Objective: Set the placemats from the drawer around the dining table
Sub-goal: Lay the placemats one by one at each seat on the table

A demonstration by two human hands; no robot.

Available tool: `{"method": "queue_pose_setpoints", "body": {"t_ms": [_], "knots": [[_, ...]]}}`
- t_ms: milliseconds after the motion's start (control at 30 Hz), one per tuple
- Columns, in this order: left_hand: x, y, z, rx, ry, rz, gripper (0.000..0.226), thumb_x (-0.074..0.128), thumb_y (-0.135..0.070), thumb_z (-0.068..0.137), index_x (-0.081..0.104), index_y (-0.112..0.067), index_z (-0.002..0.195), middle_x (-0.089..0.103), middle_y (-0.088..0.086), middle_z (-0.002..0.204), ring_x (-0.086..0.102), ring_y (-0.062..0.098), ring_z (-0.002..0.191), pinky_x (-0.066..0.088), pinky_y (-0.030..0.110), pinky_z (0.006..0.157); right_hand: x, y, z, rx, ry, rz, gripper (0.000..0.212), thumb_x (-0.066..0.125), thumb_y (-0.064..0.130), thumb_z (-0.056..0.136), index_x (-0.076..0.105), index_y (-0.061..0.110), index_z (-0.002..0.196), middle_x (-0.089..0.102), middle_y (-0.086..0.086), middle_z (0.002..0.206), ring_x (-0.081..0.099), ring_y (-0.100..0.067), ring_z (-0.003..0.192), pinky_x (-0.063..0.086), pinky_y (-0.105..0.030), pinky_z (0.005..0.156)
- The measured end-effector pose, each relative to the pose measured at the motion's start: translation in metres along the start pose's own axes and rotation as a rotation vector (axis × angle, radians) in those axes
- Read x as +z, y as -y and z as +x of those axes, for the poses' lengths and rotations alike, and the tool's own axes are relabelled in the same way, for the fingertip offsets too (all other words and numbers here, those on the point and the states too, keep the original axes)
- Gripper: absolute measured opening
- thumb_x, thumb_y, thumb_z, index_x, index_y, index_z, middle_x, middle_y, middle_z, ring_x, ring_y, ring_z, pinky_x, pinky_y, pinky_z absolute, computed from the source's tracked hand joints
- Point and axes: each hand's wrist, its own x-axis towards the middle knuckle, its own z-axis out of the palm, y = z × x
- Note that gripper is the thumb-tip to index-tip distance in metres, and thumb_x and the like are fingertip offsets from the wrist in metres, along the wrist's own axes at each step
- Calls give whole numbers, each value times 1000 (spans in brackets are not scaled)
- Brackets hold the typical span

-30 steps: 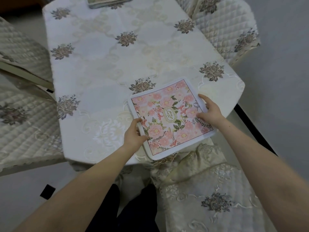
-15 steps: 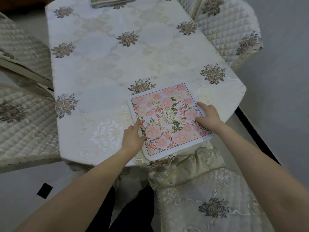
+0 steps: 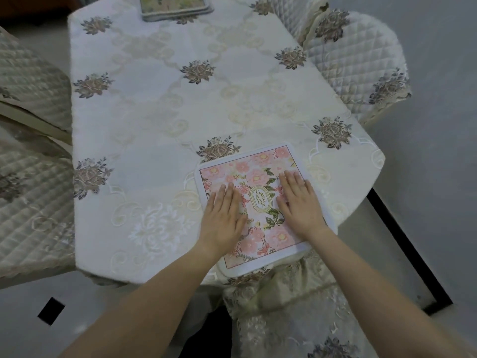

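Hands moved from the mat's edges to its top

Both the left hand and right hand now lie flat, fingers straight, gripping nothing, pressing the placemat onto the surface at its near edge; this setting looks done.

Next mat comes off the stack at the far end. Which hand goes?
Left, probably. The stack lies left of centre at the table's far end, nearer the left hand. Both hands lie flat on the pink mat; the right hand sits farther over.
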Motion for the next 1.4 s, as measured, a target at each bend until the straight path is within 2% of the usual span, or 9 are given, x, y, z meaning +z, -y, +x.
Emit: {"method": "queue_pose_setpoints", "body": {"t_ms": [100, 333, 567, 733, 833, 933, 1100, 1233, 1400], "knots": [[16, 4, 7, -42, -1, -22, 68, 3, -50, 96, -2, -11, 151, -7, 6, 160, -14, 19, 146, -13, 35, 117, 13, -6, 3, -1, -9, 2, 63, 3, 50, 97, -3, 22, 153, -5, 2, 161, -16, -12, 146, -4, -38, 120], [26, 7, 6, -27, -79, -59, 63, 17, -44, 100, 9, -9, 152, 3, 6, 161, -4, 18, 148, 5, 42, 119, 18, -7, 1, 5, -58, 18, 60, 14, 45, 101, 0, 22, 154, -5, 5, 160, -12, -11, 147, -2, -38, 120], [5, 4, 0, -79, 14, -65, 66, 4, -48, 100, 16, -8, 151, 12, 8, 159, 5, 21, 148, 8, 41, 116, 4, 3, 0, 3, -2, 11, 61, 8, 48, 99, -2, 23, 153, -5, 4, 161, -15, -9, 146, -6, -35, 119], [-21, 11, 23, -98, -76, -161, 68, -7, -48, 91, -2, -18, 151, -4, -1, 160, -6, 14, 147, -10, 30, 117, -6, 12, 16, 9, -39, 62, 60, 6, 51, 97, 1, 29, 153, -4, 11, 160, -11, -10, 147, -7, -35, 119], [-34, 23, 53, -102, -168, -137, 59, 5, -43, 98, 1, -16, 151, -3, -3, 157, -3, 14, 147, -9, 33, 118, -11, 41, 40, -48, -78, 117, 59, 7, 49, 98, 1, 28, 153, -5, 11, 159, -11, -9, 147, -5, -35, 120], [-33, 32, 83, -58, -140, -65, 64, 4, -41, 96, 12, -9, 151, 8, 6, 159, 3, 19, 147, -3, 38, 118, -10, 75, 75, -157, -50, 137, 61, 5, 46, 97, 6, 23, 154, 3, 6, 160, -8, -10, 147, -1, -37, 121], [-4, 52, 97, -19, -77, -74, 63, -2, -42, 94, 1, -12, 150, 1, 5, 160, -4, 16, 147, 0, 36, 120, 10, 79, 105, -277, 9, 56, 71, -11, 53, 94, 7, 17, 153, 0, 4, 159, -4, -12, 148, -3, -35, 119], [8, 61, 92, 49, -109, -51, 60, 15, -42, 101, 14, -9, 151, 10, 5, 159, 5, 15, 147, 6, 35, 117, 12, 61, 108, -348, 11, 42, 62, 5, 51, 99, 6, 21, 154, 1, 7, 160, -6, -6, 147, -4, -31, 119], [2, 79, 83, -25, -111, -60, 61, 12, -44, 101, 0, -14, 152, -5, -1, 159, -9, 10, 146, -4, 29, 118, 8, 35, 121, -231, -4, 50, 60, 11, 49, 102, -6, 24, 153, -7, 7, 160, -14, -4, 145, -7, -29, 119]]}}
